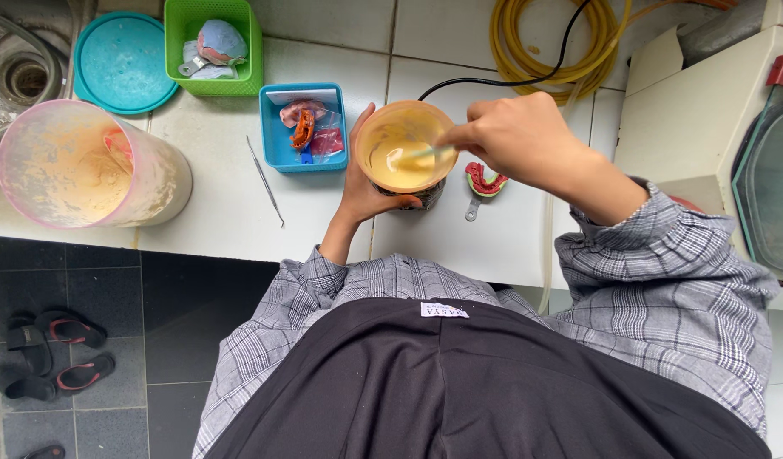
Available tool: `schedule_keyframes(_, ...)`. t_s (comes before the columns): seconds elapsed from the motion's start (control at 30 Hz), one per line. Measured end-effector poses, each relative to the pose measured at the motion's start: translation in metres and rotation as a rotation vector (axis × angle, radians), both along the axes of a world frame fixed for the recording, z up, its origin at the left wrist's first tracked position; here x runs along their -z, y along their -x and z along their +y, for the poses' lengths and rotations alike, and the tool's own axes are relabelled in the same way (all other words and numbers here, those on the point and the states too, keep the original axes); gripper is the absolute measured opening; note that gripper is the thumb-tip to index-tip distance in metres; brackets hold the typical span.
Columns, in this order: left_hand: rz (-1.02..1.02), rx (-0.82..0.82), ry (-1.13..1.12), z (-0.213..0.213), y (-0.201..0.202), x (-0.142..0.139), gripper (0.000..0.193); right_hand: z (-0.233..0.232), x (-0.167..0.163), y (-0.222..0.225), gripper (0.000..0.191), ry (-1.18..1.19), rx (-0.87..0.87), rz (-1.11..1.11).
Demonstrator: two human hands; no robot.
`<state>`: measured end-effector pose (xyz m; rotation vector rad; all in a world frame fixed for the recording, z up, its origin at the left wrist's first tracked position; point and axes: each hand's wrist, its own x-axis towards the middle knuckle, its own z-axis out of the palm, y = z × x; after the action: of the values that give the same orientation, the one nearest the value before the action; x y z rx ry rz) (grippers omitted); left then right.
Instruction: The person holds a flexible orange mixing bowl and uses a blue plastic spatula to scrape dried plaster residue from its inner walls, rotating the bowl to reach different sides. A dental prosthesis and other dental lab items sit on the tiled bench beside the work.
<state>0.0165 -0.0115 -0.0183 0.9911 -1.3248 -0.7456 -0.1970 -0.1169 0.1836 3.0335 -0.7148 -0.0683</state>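
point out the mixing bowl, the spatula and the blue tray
mixing bowl (376, 136): head view, left rim.
spatula (419, 154): head view, blade in the paste.
blue tray (271, 127): head view, left wall.

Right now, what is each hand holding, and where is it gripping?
The left hand cups the side of the small mixing bowl. The right hand pinches the upper handle of a spatula whose blade sits in the yellowish mix.

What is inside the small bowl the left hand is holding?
The small bowl holds creamy yellowish paste, with a spatula from the right hand in it. The bottom is covered.
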Motion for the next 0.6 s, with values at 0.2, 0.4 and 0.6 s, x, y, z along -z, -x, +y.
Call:
schedule_keyframes(0.2,0.02,0.025,-0.04,-0.004,0.005,-0.011,0.12,0.006,0.0,-0.01,0.04,0.039,-0.059,0.11)
schedule_keyframes(0.4,0.007,0.115,-0.045,-0.006,-0.007,-0.009,0.117,-0.003,-0.008,-0.02,0.032,0.008,-0.018,0.118)
schedule_keyframes(0.6,-0.04,0.17,-0.031,-0.01,-0.007,-0.012,0.115,-0.013,-0.014,-0.021,0.031,0.003,-0.065,-0.011)
